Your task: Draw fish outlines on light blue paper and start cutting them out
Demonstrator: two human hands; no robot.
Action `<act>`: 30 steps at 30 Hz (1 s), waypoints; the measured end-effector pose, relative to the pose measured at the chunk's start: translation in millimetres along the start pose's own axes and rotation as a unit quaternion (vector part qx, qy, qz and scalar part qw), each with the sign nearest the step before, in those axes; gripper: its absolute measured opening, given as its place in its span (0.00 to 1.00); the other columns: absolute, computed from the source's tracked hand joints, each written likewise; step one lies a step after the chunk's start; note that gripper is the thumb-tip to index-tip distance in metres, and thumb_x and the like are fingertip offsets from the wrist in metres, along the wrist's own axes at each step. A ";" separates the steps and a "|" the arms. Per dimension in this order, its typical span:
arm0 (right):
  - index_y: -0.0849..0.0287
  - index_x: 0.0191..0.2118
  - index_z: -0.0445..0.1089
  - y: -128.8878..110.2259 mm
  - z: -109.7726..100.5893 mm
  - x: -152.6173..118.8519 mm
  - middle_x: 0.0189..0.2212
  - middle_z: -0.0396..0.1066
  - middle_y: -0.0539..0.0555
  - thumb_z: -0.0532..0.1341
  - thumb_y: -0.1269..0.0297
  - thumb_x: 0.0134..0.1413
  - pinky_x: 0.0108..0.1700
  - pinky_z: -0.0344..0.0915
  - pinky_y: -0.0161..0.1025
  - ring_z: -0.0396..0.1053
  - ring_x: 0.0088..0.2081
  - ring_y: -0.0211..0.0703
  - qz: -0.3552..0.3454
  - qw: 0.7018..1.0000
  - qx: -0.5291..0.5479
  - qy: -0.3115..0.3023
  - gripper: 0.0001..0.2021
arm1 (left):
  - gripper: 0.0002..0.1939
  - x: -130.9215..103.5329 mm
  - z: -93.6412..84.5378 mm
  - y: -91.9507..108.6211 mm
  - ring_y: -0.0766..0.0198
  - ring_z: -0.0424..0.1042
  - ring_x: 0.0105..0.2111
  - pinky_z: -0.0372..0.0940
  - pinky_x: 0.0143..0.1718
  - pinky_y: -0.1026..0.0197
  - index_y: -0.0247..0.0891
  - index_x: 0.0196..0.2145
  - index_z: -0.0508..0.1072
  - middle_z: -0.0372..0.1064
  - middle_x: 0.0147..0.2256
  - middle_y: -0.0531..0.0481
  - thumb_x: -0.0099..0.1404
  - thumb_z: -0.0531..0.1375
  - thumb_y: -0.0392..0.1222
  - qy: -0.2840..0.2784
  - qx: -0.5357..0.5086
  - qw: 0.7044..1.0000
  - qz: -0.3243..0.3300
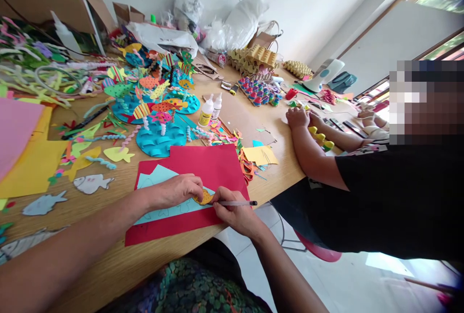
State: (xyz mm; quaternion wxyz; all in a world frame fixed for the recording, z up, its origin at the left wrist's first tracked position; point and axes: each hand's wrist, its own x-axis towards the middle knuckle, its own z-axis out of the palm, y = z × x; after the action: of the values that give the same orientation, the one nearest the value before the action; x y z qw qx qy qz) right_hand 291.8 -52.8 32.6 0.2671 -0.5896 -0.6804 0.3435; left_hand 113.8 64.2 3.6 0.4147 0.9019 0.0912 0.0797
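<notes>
My left hand (183, 189) presses a small dotted yellow fish cutout (206, 197) against light blue paper (154, 217), its fingers curled together on the cutout's edge. In my right hand (234, 212) is a pen (241, 203) with a clear barrel, its tip hidden behind my fingers close to the fish. Pencil-like fish outlines show on the blue paper. Beneath that paper lie red sheets (203, 165) at the table's front edge.
Blue round bases (155, 143) with paper fish on fuzzy stems stand behind the sheets. Two glue bottles (206, 111) stand nearby. White fish cutouts (92, 183) and yellow paper (32, 168) lie left. At right, a person in a black top (380, 197) works, forearms on the table.
</notes>
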 end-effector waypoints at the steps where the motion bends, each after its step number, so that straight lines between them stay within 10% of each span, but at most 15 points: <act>1: 0.59 0.27 0.63 0.0 -0.4 0.3 0.20 0.61 0.45 0.53 0.75 0.45 0.24 0.50 0.28 0.56 0.22 0.32 0.001 1.000 0.001 0.000 0.05 | 0.15 -0.1 -0.1 -0.1 0.64 0.65 0.35 0.57 0.38 0.65 0.40 0.32 0.75 0.68 0.33 0.52 0.66 0.49 0.36 -0.002 0.000 1.000 0.000; 30: 0.59 0.28 0.64 2.7 1.8 -3.7 0.20 0.62 0.45 0.54 0.75 0.46 0.24 0.51 0.28 0.57 0.21 0.32 -0.003 1.000 0.006 0.012 0.06 | 0.14 -0.4 2.9 3.6 0.64 0.63 0.35 0.56 0.37 0.65 0.43 0.37 0.75 0.65 0.32 0.53 0.66 0.50 0.33 -0.005 0.060 0.998 0.008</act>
State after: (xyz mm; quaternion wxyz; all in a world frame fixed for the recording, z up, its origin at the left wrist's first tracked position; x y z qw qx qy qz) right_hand 292.7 -56.5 29.5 0.2797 -0.5897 -0.6771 0.3399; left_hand 114.4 59.7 4.5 0.3598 0.9262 0.0868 0.0725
